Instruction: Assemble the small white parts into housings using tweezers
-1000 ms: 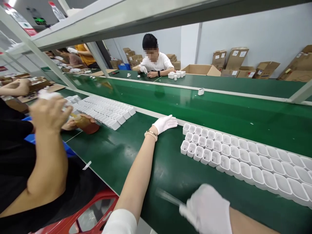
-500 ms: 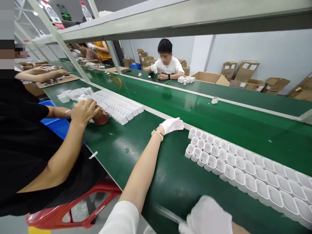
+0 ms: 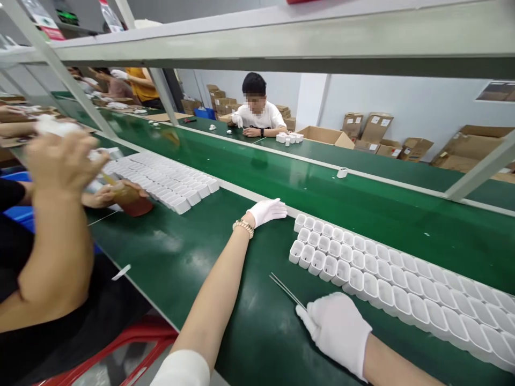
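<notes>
My left hand (image 3: pixel 269 212), in a white glove, rests at the rail along the table's far edge with its fingers stretched out, holding nothing. Just right of it begin several rows of small white open-topped cups (image 3: pixel 356 280), which run off toward the right edge. Dark specks show inside a few of the front-row cups. My right hand (image 3: pixel 337 328), also gloved, is closed around a pair of thin metal tweezers (image 3: pixel 287 290). Their tips point up and left over the green table (image 3: pixel 261 321), apart from the cups. The right palm side is hidden.
At the left, a co-worker's blurred raised hand (image 3: pixel 60 161) is above a reddish-brown jar (image 3: pixel 137 199), beside more white cups (image 3: pixel 169 187). A green recessed strip (image 3: pixel 257 166) lies beyond the rail. Another person (image 3: pixel 259 115) sits opposite. A shelf beam (image 3: pixel 257 45) crosses overhead.
The view has turned to the right. My right hand has moved forward over the table, with the tweezers now sharp. The co-worker's hand has risen off the jar. My left hand stays by the rail.
</notes>
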A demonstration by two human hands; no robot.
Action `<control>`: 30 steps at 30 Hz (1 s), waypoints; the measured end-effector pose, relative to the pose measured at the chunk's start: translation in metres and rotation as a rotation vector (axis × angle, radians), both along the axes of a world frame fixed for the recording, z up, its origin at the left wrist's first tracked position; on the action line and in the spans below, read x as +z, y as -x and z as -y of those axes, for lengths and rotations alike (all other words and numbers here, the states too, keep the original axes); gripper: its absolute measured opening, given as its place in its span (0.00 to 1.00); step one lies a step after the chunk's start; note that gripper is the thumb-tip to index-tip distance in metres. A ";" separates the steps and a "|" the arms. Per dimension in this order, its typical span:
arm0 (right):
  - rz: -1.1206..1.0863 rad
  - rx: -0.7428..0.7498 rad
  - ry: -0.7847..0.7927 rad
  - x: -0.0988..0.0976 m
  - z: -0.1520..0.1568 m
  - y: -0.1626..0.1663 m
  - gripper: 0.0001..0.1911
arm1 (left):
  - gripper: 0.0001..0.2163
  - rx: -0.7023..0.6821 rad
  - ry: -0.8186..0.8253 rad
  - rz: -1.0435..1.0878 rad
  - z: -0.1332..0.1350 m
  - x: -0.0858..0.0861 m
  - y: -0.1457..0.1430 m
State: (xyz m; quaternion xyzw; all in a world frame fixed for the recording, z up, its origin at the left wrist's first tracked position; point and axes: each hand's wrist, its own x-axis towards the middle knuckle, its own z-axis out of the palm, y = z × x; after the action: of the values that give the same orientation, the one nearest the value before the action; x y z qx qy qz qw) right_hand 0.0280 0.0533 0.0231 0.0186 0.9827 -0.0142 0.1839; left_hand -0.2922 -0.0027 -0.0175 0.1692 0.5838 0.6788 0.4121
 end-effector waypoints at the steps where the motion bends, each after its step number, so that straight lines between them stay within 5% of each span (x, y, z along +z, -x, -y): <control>1: 0.003 0.009 0.011 -0.001 0.001 -0.001 0.28 | 0.14 0.015 0.012 0.004 0.006 -0.002 0.000; 30: 0.073 -0.012 0.116 -0.005 0.007 -0.004 0.28 | 0.16 0.045 0.041 0.027 0.018 -0.012 0.009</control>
State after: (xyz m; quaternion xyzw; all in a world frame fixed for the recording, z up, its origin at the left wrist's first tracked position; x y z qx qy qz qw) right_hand 0.0323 0.0460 0.0181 0.0141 0.9727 -0.0715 0.2203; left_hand -0.3010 -0.0209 -0.0294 0.1384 0.5958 0.6778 0.4080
